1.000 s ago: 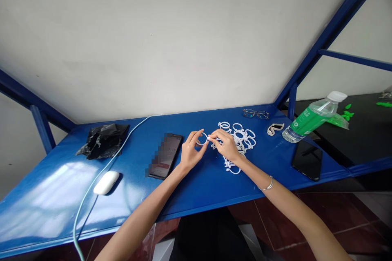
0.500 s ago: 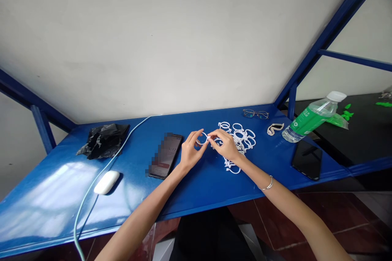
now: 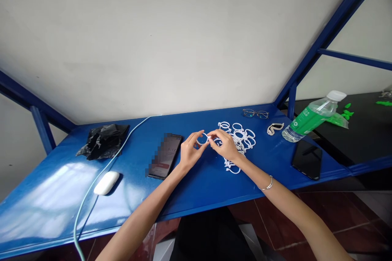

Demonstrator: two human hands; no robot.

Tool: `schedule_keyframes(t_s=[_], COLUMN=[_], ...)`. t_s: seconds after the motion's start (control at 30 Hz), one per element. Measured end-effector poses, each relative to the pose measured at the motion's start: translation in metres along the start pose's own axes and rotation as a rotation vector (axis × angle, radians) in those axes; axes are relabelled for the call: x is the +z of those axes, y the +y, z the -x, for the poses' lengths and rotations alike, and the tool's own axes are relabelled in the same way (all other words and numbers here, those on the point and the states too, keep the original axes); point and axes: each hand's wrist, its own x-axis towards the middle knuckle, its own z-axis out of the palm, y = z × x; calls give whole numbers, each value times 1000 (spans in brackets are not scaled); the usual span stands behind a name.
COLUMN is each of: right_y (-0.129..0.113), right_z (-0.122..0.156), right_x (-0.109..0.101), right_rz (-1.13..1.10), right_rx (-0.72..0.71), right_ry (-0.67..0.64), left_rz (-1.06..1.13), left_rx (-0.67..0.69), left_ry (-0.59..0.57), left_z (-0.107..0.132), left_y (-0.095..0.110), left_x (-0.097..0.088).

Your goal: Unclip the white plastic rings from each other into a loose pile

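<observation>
Both hands meet over the middle of the blue table [image 3: 199, 187]. My left hand [image 3: 189, 151] curls its fingers round a small white plastic ring [image 3: 202, 139], and my right hand [image 3: 225, 145] pinches the same ring from the right. Just behind and under the right hand lies a pile of several linked white rings [image 3: 240, 138]. A silver bracelet sits on my right wrist.
A phone [image 3: 165, 155] with a lit screen lies left of the hands; a second dark phone [image 3: 307, 159] at the right edge. A green-labelled water bottle [image 3: 312, 117], glasses [image 3: 255, 112], a small beige clip [image 3: 275, 128], a black bag [image 3: 103, 140], a white mouse-like device [image 3: 106, 182] and a pale cable [image 3: 101, 175] also rest here.
Almost nothing has moved; both hands stay on the white ring with slight finger shifts.
</observation>
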Motion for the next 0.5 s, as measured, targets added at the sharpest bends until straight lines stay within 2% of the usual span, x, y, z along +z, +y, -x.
schedule_keyframes(t_s=[0.3,0.5], right_y=[3,4], right_z=[1,1], right_x=[2,4], right_rz=[7,29], right_rx=[44,78], right_ry=[-10,-39], left_rz=[-42,-138], left_rx=[-40,-66], left_ry=[-6,-81], left_z=[0,3], left_y=[1,-1], left_x=[0,3])
